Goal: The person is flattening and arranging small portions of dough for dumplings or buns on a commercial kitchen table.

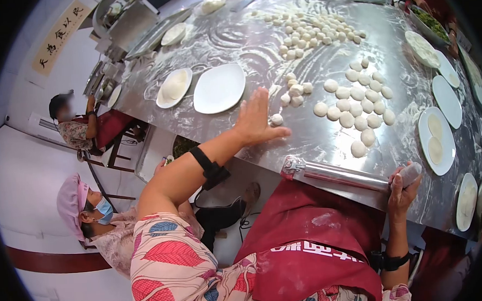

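Observation:
My left hand (255, 121) is open over the floured metal table, its fingers stretched away from me and the thumb pointing right. One small dough ball (276, 119) lies between the thumb and fingertips. Just beyond it sits a small cluster of dough balls (295, 91). My right hand (402, 190) is closed around the handle of a shiny metal rolling pin (345, 175), which lies along the table's near edge. Flattened dough discs (356, 94) are grouped on the table beyond the pin.
A white plate (220, 89) stands left of the cluster, beside a plate holding wrappers (173, 88). Many dough pieces (311, 32) lie farther back. Plates with wrappers (435, 140) line the right side. A person in a pink cap (74, 205) sits at my left; another person (75, 124) is farther off.

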Demonstrator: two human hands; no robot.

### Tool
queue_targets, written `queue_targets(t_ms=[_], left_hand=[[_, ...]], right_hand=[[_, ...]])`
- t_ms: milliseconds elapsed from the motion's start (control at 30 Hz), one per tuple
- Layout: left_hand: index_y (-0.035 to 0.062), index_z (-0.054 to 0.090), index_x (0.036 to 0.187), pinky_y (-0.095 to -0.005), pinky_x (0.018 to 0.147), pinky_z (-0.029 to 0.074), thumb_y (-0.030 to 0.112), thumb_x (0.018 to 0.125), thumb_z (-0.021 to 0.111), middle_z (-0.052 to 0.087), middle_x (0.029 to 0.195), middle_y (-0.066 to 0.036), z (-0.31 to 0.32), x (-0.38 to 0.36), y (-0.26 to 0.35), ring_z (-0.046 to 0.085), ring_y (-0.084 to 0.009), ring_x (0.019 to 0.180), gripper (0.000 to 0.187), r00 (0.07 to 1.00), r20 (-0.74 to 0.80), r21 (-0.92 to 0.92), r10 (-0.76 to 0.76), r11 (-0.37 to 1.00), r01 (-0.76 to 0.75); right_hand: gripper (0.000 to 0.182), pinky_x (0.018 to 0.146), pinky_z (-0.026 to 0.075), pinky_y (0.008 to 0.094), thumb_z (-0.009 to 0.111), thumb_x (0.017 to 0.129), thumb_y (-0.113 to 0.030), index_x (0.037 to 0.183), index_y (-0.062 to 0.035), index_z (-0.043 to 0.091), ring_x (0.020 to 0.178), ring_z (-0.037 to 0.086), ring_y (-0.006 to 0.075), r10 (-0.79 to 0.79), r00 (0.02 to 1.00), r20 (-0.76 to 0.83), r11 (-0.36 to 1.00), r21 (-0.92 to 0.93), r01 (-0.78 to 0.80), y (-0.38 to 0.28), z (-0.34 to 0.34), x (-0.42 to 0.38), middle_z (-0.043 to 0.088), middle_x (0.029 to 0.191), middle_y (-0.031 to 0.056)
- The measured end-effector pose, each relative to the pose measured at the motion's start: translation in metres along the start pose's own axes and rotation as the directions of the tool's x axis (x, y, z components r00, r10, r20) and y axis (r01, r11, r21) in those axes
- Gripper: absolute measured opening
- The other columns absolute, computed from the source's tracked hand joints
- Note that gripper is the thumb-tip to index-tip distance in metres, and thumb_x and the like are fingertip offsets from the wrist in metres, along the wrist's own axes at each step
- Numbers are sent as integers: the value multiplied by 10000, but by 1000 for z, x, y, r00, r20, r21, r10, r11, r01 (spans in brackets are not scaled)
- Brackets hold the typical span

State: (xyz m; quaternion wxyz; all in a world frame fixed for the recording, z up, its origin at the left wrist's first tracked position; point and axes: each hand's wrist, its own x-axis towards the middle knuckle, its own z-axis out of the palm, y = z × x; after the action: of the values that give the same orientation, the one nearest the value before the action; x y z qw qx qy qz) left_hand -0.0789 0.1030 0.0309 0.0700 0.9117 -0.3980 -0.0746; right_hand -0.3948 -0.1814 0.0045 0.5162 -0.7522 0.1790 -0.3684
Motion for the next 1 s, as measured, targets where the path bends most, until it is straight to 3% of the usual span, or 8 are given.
queue_targets(t_ms=[167,267,500,600,700,800,900,1000], left_hand=[[-126,57,1434,-549,1129,72,776,724,519,97,1513,-300,5,27,44,62,-410,1426,1238,984,-157,23,-90,995,95],[-120,45,1432,-560,1118,109,747,766,500,90,1500,-324,31,42,45,67,-428,1420,1184,970,-125,23,-206,977,211],[-111,70,1438,-552,1127,38,723,812,443,71,1522,-283,32,45,43,19,-382,1435,1108,966,-120,-20,-229,973,228],[-120,120,1432,-487,1142,112,704,812,474,145,1509,-292,28,47,34,100,-389,1427,1091,978,-45,-7,-204,979,204],[-82,227,1422,-426,1107,263,657,790,547,290,1448,-296,0,50,6,291,-381,1366,1023,970,-20,-475,-242,856,204],[-47,405,1318,-373,984,409,461,727,731,505,1225,-280,-45,9,-9,483,-397,1190,845,977,-74,-201,-198,963,180],[-16,481,1225,-399,913,447,337,627,821,539,1114,-233,-50,-22,-19,540,-366,1061,773,942,267,112,-204,977,179],[-22,493,1202,-413,897,454,300,565,859,543,1109,-223,-31,-22,-27,554,-369,1011,802,965,239,0,-103,994,107]], right_hand=[[427,656,436,232,543,956,-162,1274,35,338,708,509,106,16,999,29,999,30,-17,3,-4,1,526,907,77],[427,647,436,233,543,955,-151,1277,39,338,703,509,109,16,1000,2,1000,27,-16,2,0,3,533,897,78],[414,622,457,250,554,947,-140,1266,42,361,685,542,121,13,1000,-11,1000,-11,-13,4,1,4,570,866,79],[407,609,460,257,549,952,-146,1259,44,362,672,546,127,-32,1000,0,999,-36,31,3,-3,-1,575,856,83],[397,599,458,257,546,955,-153,1246,45,364,660,545,130,-59,998,12,997,-57,60,6,-4,-4,572,843,85],[388,591,454,257,542,957,-158,1236,46,366,651,542,131,-29,1000,-5,998,-52,29,1,-1,-3,564,828,80],[390,587,451,256,540,959,-168,1235,46,366,649,537,129,-21,1000,6,999,-41,21,-2,-1,-2,557,820,73],[406,592,450,258,541,961,-187,1244,43,365,654,534,125,-26,1000,8,999,-45,26,-1,0,-1,554,818,69]])
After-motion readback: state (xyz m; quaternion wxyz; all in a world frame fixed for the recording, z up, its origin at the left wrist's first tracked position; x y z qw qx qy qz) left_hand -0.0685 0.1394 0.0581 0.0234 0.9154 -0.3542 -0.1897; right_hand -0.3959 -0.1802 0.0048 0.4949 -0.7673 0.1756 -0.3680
